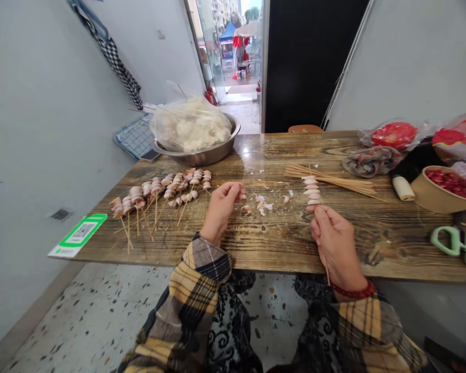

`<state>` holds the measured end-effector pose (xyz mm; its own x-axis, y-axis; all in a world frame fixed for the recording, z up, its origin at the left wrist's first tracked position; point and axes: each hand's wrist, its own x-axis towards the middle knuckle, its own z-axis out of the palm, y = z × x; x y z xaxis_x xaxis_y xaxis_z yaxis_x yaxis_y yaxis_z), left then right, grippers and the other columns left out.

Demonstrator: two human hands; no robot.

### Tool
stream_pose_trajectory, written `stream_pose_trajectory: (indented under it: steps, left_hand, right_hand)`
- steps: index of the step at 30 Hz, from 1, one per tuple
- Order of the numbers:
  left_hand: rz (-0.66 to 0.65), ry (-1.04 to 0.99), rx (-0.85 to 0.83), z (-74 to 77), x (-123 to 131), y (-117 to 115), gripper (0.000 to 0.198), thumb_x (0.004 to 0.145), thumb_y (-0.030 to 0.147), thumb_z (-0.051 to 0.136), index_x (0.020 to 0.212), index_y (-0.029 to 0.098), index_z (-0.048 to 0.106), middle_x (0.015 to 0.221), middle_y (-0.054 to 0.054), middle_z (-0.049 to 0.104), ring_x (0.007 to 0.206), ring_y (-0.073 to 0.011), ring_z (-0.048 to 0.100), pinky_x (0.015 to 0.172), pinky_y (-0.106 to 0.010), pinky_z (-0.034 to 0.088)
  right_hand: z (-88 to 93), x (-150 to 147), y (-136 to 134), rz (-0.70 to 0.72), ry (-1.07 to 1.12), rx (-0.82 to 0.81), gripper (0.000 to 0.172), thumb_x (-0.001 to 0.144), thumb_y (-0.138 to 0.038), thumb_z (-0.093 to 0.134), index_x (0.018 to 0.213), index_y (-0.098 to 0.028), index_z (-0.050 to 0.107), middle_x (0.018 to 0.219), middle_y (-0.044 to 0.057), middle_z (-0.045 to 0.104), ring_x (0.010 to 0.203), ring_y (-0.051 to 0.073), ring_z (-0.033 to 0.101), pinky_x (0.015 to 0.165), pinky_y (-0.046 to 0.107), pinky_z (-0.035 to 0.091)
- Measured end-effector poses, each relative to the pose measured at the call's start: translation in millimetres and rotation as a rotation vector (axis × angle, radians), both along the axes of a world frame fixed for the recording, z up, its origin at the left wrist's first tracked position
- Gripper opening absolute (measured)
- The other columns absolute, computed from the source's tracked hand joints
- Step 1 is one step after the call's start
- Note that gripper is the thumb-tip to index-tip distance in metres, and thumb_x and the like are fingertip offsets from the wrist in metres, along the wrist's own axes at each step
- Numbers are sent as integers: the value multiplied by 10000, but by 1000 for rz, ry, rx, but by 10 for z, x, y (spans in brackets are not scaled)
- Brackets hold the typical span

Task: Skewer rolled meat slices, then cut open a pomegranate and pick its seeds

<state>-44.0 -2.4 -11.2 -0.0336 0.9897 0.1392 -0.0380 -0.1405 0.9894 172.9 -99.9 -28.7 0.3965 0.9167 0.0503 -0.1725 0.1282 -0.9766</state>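
Upright in my right hand [333, 241] is a bamboo skewer threaded with several pale pink garlic cloves [311, 191]. My fingers are closed round it just below the lowest clove, and the bare end of the stick shows under my palm. My left hand [224, 205] is closed in a pinch over the table; what lies between its fingertips is too small to make out. Loose garlic cloves [247, 209] and bits of papery skin [264, 207] lie just right of that hand. To its left, several filled garlic skewers [155, 187] rest in a row, sticks pointing toward me.
Bare bamboo skewers [337, 181] lie in a bundle on the wooden table [283, 243]. A metal basin [202, 157] with a plastic bag [194, 124] stands at the back. Scissors [446, 240], a bowl of red pieces [431, 194] and a cloth [373, 160] are right; a QR-code card [81, 232] left.
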Motion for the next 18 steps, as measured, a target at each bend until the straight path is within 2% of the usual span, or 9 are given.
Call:
stream_pose_trajectory:
  steps: [3, 9, 14, 18]
  left_hand:
    - [-59, 280, 69, -58, -82, 9, 146, 759, 281, 625, 755, 148, 686, 718, -24, 647, 688, -135, 550, 680, -252, 416]
    - [-210, 732, 204, -126, -190, 3, 66, 703, 202, 687, 760, 168, 690, 757, -32, 604, 718, -158, 516, 676, -272, 395]
    - [-310, 881, 301, -137, -123, -12, 88, 804, 219, 602, 771, 170, 666, 791, -43, 558, 766, -172, 510, 695, -277, 387]
    - [-285, 941, 305, -123, -56, -30, 58, 782, 146, 580, 737, 159, 613, 775, -34, 529, 735, -161, 486, 667, -271, 363]
  right_hand:
    - [-7, -8, -1, 12, 8, -2, 287, 845, -441, 598, 878, -159, 642, 463, -91, 357, 393, 55, 260, 361, 187, 159]
    - [-17, -14, -7, 16, -1, -4, 294, 845, -444, 601, 877, -156, 650, 463, -90, 366, 387, 50, 263, 355, 181, 161]
    - [-29, -22, 2, 37, -6, 0, 319, 839, -469, 604, 880, -157, 652, 456, -92, 365, 382, 48, 262, 358, 183, 158]
    - [-57, -17, 12, 42, -14, 7, 333, 834, -483, 604, 885, -157, 649, 466, -92, 368, 380, 48, 264, 353, 183, 161]
